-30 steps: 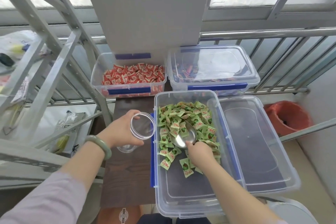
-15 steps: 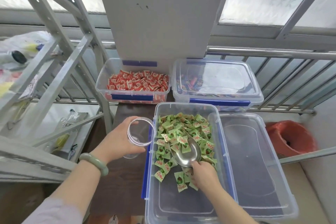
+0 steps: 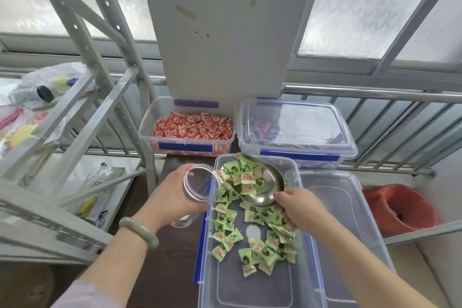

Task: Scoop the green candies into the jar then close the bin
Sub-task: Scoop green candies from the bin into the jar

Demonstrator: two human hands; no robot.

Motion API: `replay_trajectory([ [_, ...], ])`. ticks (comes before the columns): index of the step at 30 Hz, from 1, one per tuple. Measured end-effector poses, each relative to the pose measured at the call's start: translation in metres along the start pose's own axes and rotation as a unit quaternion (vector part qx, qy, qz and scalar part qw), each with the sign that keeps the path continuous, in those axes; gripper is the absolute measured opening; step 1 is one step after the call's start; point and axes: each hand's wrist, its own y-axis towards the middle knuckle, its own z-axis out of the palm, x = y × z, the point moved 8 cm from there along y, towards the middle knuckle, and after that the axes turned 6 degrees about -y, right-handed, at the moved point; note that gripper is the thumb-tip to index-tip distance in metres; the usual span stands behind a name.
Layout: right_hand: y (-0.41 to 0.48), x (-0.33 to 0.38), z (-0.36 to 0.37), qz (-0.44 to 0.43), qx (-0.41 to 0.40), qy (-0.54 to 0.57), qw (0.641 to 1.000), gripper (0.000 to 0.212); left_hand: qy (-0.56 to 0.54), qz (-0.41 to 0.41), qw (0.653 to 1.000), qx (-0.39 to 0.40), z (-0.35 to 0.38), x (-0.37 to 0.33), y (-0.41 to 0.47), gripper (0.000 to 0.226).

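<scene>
An open clear bin (image 3: 252, 290) with blue clips holds loose green candies (image 3: 260, 245). My right hand (image 3: 300, 207) grips a steel scoop (image 3: 265, 190) lifted above the bin, loaded with several green candies. The scoop's tip meets the mouth of a clear plastic jar (image 3: 197, 185). My left hand (image 3: 172, 195) holds that jar tilted toward the scoop, just left of the bin. The bin's clear lid (image 3: 350, 220) lies to the right of the bin.
Behind are an open bin of red candies (image 3: 190, 127) and a closed bin of mixed candies (image 3: 295, 127). A grey metal rack (image 3: 75, 107) stands on the left. A red basket (image 3: 400, 207) sits at the right, and a railing runs behind.
The scoop rose out of the candy pile, now full, and swung left to the jar's mouth. The jar tilted toward the bin. The camera view shifted closer.
</scene>
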Motion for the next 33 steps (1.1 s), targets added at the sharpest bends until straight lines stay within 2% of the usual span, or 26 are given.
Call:
replay_trajectory([
  [8, -0.011, 0.057, -0.02, -0.072, 0.005, -0.201, 0.977, 0.035, 0.006, 0.028, 1.0, -0.003, -0.002, -0.017, -0.002, 0.081],
  [18, -0.028, 0.12, -0.04, -0.13, -0.015, -0.431, 0.893, 0.041, 0.02, 0.032, 0.999, 0.007, 0.004, -0.019, -0.004, 0.082],
  [21, -0.036, 0.137, -0.041, -0.146, -0.019, -0.461, 0.875, 0.039, 0.023, 0.035, 0.999, 0.007, 0.005, -0.021, -0.004, 0.082],
  [24, -0.041, 0.151, -0.043, -0.164, -0.026, -0.479, 0.862, 0.024, 0.022, 0.038, 0.999, 0.008, 0.003, -0.023, -0.006, 0.084],
  [26, -0.043, 0.156, -0.042, -0.169, -0.024, -0.485, 0.858, 0.028, 0.018, 0.041, 0.999, 0.005, 0.002, -0.025, -0.007, 0.082],
  [29, -0.044, 0.162, -0.04, -0.184, -0.034, -0.503, 0.844, 0.02, 0.018, 0.037, 0.999, 0.002, 0.001, -0.024, -0.008, 0.081],
  [33, -0.046, 0.171, -0.038, -0.209, -0.053, -0.516, 0.829, 0.021, 0.029, 0.04, 0.999, 0.001, 0.001, -0.026, -0.009, 0.08],
])
